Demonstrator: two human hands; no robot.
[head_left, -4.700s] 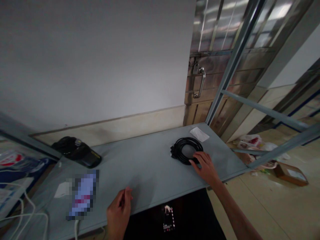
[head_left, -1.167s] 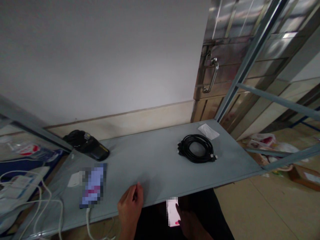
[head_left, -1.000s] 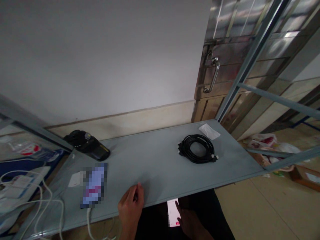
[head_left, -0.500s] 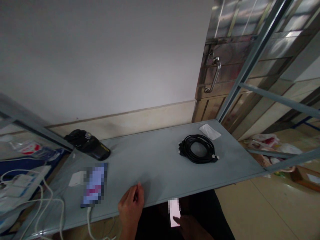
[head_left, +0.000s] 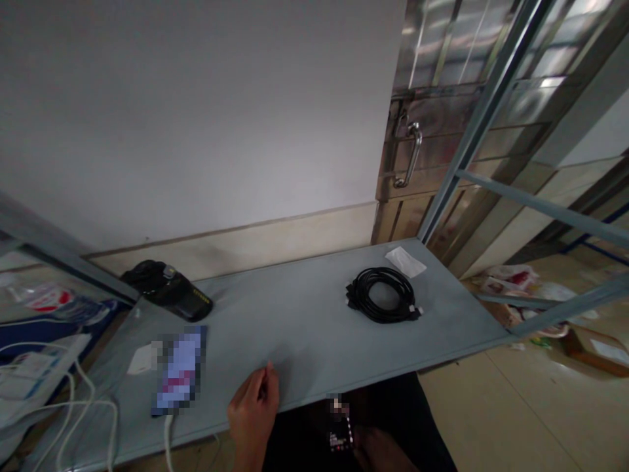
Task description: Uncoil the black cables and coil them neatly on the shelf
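Note:
My left hand rests on the front edge of the grey table, its fingers curled in and nothing visible in them. Below that edge, over my dark-clothed lap, my right hand is closed around the side of a phone with a mostly dark, lit screen. Its fingers are dim and partly hidden in shadow. Left of my left hand lies a flat device with a blurred blue screen, a white cable running from its lower end. A coiled black cable lies at the table's right.
A black pouch lies at the back left, and a white card-like piece beside the blue-screened device. Behind the coil is a white packet. Metal posts flank the table. White cables hang at left; bags are at right.
The phone's screen has turned from bright white-pink to mostly dark. My right finger is no longer over the screen. The view has shifted slightly; my left hand stays at the table edge.

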